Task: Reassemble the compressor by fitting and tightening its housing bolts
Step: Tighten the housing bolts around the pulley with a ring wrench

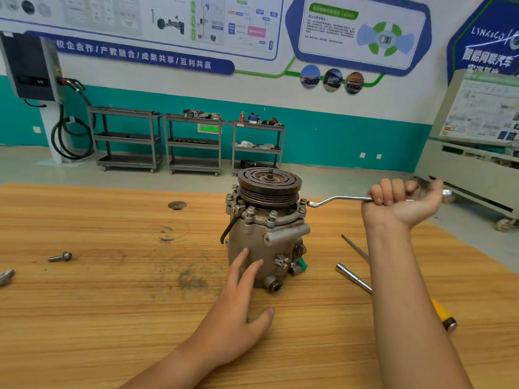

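Compressor (266,234) stands upright, pulley up, at centre of frame on the wooden table (112,318).

Step in hand, as I read it: tightening the flange bolts.
- Right hand (398,200), centre right: clenched round the handle of an offset ring wrench (342,198). Ring end is at the bolt (302,203) on the flange's right edge; cannot tell if it is fully seated.
- Left hand (241,284), lower centre: released, fingers straight, tips pressed on the housing side to steady it.

Next move, judged: swing the handle while the left hand stops the body from turning, then go on to the neighbouring bolt.

Around:
- Loose bolt (60,256) at mid left, possibly yet to be fitted.
- Socket driver (354,277) and thin shaft (355,248) at lower right, partly hidden by the right forearm.

In the way: the pulley rim overhangs the bolts, so wrench access looks tight.
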`<state>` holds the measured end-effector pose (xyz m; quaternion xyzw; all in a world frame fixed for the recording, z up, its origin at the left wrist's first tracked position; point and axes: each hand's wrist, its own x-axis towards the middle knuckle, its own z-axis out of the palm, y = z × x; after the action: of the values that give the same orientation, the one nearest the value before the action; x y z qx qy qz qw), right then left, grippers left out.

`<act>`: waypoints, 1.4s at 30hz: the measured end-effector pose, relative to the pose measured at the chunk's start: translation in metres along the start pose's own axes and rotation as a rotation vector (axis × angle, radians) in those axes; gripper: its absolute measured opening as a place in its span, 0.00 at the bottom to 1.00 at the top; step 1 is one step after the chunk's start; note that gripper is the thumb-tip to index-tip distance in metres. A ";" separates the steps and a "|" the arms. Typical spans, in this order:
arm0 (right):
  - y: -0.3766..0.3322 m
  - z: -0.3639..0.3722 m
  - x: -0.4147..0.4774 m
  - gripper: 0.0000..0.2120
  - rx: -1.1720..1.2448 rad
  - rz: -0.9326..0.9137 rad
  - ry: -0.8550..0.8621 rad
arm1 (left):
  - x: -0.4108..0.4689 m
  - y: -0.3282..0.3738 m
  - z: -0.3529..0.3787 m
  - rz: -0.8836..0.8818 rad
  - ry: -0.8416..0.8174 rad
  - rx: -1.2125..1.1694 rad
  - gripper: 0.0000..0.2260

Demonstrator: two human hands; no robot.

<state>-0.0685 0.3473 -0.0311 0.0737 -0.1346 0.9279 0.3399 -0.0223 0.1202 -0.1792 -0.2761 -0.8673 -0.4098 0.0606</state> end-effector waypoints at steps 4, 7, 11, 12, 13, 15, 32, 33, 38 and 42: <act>0.006 -0.005 0.004 0.28 -0.003 0.045 -0.016 | 0.000 0.000 -0.002 0.008 -0.009 0.003 0.31; 0.011 -0.007 0.006 0.28 -0.063 0.080 -0.072 | 0.000 0.000 -0.002 0.009 -0.009 0.016 0.32; 0.011 -0.008 0.014 0.28 -0.167 0.148 -0.178 | 0.000 0.001 -0.003 0.001 -0.021 0.018 0.32; 0.009 -0.009 0.016 0.28 -0.180 0.169 -0.195 | 0.000 0.001 -0.003 0.001 -0.021 0.018 0.32; 0.006 -0.011 0.018 0.28 -0.189 0.184 -0.205 | 0.000 0.001 -0.003 0.001 -0.020 0.018 0.32; 0.004 -0.015 0.021 0.28 -0.199 0.205 -0.208 | -0.001 0.001 -0.003 -0.001 -0.023 0.021 0.32; 0.012 -0.018 -0.053 0.20 -0.243 -0.182 0.196 | 0.001 0.003 0.001 -0.017 -0.009 0.017 0.32; 0.010 -0.010 -0.046 0.19 -0.291 -0.176 0.183 | 0.001 0.003 0.001 -0.016 -0.008 0.014 0.32; 0.007 0.009 -0.007 0.17 -0.456 -0.013 0.223 | 0.001 0.004 0.001 -0.013 -0.002 0.016 0.32; 0.007 0.005 -0.005 0.17 -0.431 0.002 0.245 | 0.001 0.003 0.000 -0.007 -0.006 0.010 0.32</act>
<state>-0.0695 0.3379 -0.0292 -0.1136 -0.2875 0.8800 0.3606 -0.0212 0.1222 -0.1768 -0.2740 -0.8705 -0.4047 0.0580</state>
